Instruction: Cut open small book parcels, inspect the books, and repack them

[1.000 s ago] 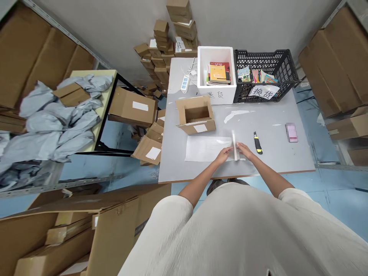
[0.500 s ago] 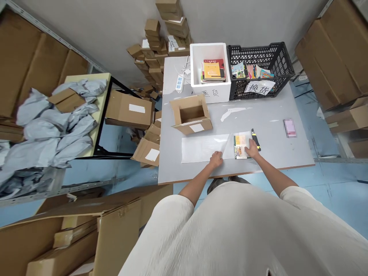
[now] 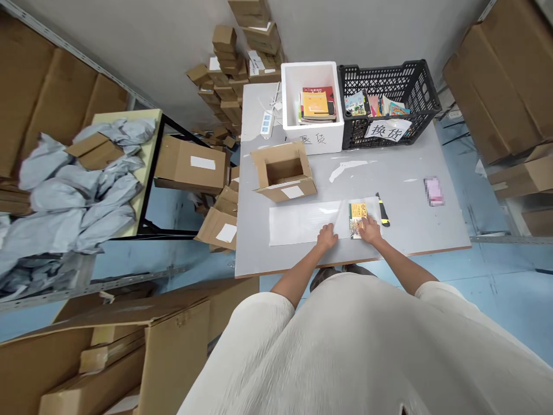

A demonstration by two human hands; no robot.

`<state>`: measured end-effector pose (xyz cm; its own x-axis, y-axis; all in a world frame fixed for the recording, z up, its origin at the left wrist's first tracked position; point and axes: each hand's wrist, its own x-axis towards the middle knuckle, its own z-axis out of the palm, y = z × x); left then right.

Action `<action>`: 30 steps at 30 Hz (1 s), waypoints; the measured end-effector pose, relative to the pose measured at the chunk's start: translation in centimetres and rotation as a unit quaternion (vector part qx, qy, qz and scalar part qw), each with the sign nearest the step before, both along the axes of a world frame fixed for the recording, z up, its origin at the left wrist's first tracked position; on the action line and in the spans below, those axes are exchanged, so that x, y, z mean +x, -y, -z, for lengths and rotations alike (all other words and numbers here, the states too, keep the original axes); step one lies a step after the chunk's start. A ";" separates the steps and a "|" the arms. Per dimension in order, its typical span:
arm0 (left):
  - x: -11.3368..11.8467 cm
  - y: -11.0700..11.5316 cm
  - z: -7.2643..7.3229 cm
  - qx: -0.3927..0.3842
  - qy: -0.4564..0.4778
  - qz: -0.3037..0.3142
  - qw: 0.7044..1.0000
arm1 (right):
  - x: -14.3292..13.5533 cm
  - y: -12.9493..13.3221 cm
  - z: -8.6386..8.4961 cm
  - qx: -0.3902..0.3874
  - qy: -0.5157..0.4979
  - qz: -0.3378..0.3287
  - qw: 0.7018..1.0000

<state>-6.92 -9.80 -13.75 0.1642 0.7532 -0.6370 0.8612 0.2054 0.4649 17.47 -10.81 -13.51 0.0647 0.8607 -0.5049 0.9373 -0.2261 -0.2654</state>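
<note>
A long translucent plastic sheet (image 3: 298, 223) lies flat near the table's front edge. On its right part rests a book (image 3: 356, 218) with a yellow and pictured cover. My left hand (image 3: 328, 236) is closed at the sheet's folded edge, left of the book, pinching the plastic. My right hand (image 3: 370, 230) lies on the book's right side with its fingers apart. Just right of the sheet is a black and yellow cutter (image 3: 382, 211).
Behind the sheet stand an open cardboard box (image 3: 285, 173), a white foam box (image 3: 313, 141) with books and a black crate (image 3: 389, 106). A power strip (image 3: 266, 124) lies at the back left, a pink item (image 3: 434, 191) on the right.
My right hand has moved left onto the book, and the plastic that lay over the book's right part no longer covers it. My left hand has shifted slightly.
</note>
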 end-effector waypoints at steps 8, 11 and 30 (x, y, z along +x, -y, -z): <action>3.3 -0.9 1.3 0.011 0.059 -0.130 0.990 | 1.4 -0.6 0.1 -0.024 0.023 0.114 0.993; 4.8 -1.6 1.3 -0.006 0.057 -0.161 0.985 | 1.0 -0.7 0.1 -0.031 0.028 0.121 0.992; 1.5 -1.9 -1.2 0.010 0.020 -0.096 0.995 | -3.2 -3.7 0.6 -0.010 -0.094 0.222 0.970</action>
<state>-5.40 -7.89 -12.60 0.0406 0.7851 -0.6180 0.7878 0.3553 0.5032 14.31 -7.15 -14.13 0.3322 0.7595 -0.5594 0.6815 -0.6032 -0.4143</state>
